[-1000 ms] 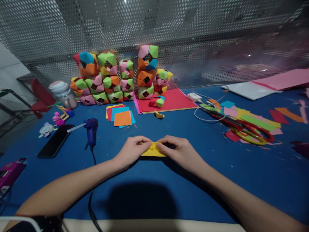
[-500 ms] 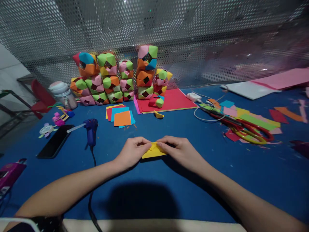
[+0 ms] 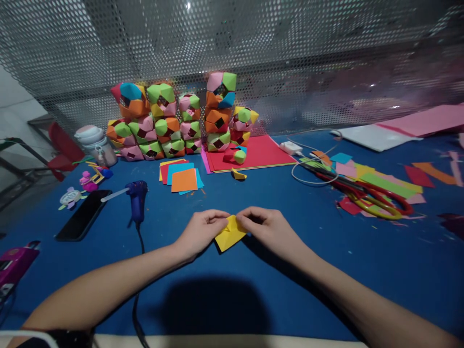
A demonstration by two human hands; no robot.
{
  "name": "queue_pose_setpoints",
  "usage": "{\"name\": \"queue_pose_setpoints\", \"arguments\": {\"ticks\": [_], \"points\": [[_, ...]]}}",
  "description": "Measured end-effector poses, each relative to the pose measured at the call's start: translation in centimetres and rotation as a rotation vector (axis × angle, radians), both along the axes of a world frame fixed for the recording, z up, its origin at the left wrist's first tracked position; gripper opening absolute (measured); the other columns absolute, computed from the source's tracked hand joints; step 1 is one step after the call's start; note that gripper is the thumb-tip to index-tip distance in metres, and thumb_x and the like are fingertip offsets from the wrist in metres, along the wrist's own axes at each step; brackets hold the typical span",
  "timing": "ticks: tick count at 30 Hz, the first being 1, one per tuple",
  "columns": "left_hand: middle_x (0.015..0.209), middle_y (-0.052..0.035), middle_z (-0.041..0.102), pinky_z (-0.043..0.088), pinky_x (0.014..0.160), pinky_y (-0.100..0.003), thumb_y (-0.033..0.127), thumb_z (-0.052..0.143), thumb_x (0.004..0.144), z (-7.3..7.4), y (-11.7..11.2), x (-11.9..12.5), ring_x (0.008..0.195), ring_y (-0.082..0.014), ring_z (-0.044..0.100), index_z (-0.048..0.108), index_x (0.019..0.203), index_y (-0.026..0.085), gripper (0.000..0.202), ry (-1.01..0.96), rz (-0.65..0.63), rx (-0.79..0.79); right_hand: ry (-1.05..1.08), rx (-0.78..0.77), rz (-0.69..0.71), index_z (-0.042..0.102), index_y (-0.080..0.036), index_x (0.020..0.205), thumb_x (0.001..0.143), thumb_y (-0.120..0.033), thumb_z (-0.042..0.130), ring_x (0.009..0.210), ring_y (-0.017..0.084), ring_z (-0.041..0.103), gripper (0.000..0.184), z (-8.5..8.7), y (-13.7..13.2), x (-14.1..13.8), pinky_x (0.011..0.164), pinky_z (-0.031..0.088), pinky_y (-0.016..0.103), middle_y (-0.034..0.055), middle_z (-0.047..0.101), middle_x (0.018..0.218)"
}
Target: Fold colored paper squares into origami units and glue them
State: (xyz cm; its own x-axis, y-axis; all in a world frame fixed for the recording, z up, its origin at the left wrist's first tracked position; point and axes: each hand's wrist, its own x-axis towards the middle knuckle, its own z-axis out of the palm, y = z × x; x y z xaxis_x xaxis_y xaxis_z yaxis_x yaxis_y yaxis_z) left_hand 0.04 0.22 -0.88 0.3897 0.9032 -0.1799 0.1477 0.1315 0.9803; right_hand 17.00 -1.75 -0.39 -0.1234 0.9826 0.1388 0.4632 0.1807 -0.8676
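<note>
A small yellow sheet of folding paper [image 3: 229, 235] is held just over the blue table, its upper edge creased and one corner pointing towards me. My left hand [image 3: 203, 231] pinches its upper left side between thumb and fingers. On the upper right side, my right hand [image 3: 264, 223] pinches the same paper. Both hands are closed, and the fingertips behind the paper are hidden. Beyond them lies a small folded yellow piece [image 3: 238, 175]. Further back left is a pile of coloured paper squares [image 3: 184, 180], an orange one on top.
Stacked origami balls [image 3: 166, 126] stand along the perforated screen. Left of my hands are a blue glue gun [image 3: 137, 200] with its cord and a black phone [image 3: 84, 216]. To the right, scissors [image 3: 380, 198] lie on paper scraps. Red sheets [image 3: 264, 152] and a white charger [image 3: 291, 148] are behind.
The yellow paper has turned and tilted, so more of its face and a lower corner now show. Both hands keep their pinch and have barely moved.
</note>
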Motion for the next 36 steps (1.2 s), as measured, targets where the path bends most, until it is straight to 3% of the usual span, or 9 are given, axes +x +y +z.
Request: {"name": "queue_pose_setpoints", "arguments": {"ticks": [3, 9, 19, 25, 33, 36], "points": [[0.082, -0.004, 0.066, 0.041, 0.069, -0.025, 0.033, 0.055, 0.077, -0.05, -0.03, -0.02, 0.073, -0.0136, 0.056, 0.068, 0.089, 0.014, 0.026, 0.02, -0.054, 0.024, -0.006, 0.049, -0.004, 0.066, -0.017, 0.07, 0.078, -0.027, 0.048, 0.06, 0.014, 0.057, 0.022, -0.1, -0.1, -0.1, 0.053, 0.042, 0.024, 0.0023, 0.065, 0.064], [0.072, -0.0031, 0.066, 0.041, 0.059, -0.023, 0.035, 0.057, 0.076, -0.39, -0.05, -0.09, 0.065, -0.0129, 0.055, 0.068, 0.084, 0.013, 0.026, 0.078, -0.044, 0.022, -0.006, 0.069, -0.005, 0.065, -0.016, 0.07, 0.078, -0.026, 0.047, 0.061, 0.014, 0.057, 0.022, -0.35, -0.11, -0.16, 0.054, 0.042, 0.024, 0.0022, 0.065, 0.066], [0.058, -0.0045, 0.065, 0.04, 0.049, -0.021, 0.036, 0.06, 0.075, -0.24, -0.24, 0.08, 0.05, -0.0111, 0.056, 0.063, 0.078, 0.011, 0.026, -0.023, -0.08, -0.096, -0.034, 0.077, 0.02, 0.064, -0.017, 0.069, 0.079, -0.024, 0.047, 0.062, 0.014, 0.057, 0.021, -0.29, -0.14, -0.01, 0.059, 0.043, 0.025, 0.0016, 0.065, 0.067], [0.064, -0.0024, 0.065, 0.042, 0.053, -0.021, 0.034, 0.063, 0.072, -0.57, -0.15, 0.15, 0.057, -0.0113, 0.057, 0.065, 0.074, 0.012, 0.022, 0.031, -0.047, 0.027, -0.022, 0.097, 0.077, 0.065, -0.017, 0.08, 0.076, -0.022, 0.05, 0.066, 0.015, 0.059, 0.016, -0.27, 0.01, 0.16, 0.059, 0.045, 0.025, 0.0029, 0.067, 0.075], [0.063, -0.0063, 0.066, 0.048, 0.061, -0.027, 0.032, 0.065, 0.071, -0.97, -0.08, 0.13, 0.058, -0.0145, 0.063, 0.062, 0.08, 0.01, 0.024, -0.081, -0.124, -0.08, -0.032, 0.045, 0.099, 0.064, -0.016, 0.075, 0.078, -0.023, 0.047, 0.066, 0.015, 0.059, 0.019, -0.46, -0.19, 0.11, 0.061, 0.044, 0.026, 0.003, 0.067, 0.072], [0.061, -0.0054, 0.066, 0.047, 0.057, -0.025, 0.028, 0.063, 0.071, -0.87, -0.13, 0.04, 0.056, -0.0137, 0.062, 0.062, 0.078, 0.01, 0.019, -0.062, -0.121, -0.059, -0.034, 0.034, 0.121, 0.064, -0.016, 0.077, 0.08, -0.025, 0.046, 0.068, 0.015, 0.059, 0.021, -0.6, -0.06, 0.18, 0.061, 0.044, 0.025, 0.0031, 0.066, 0.074]]}}
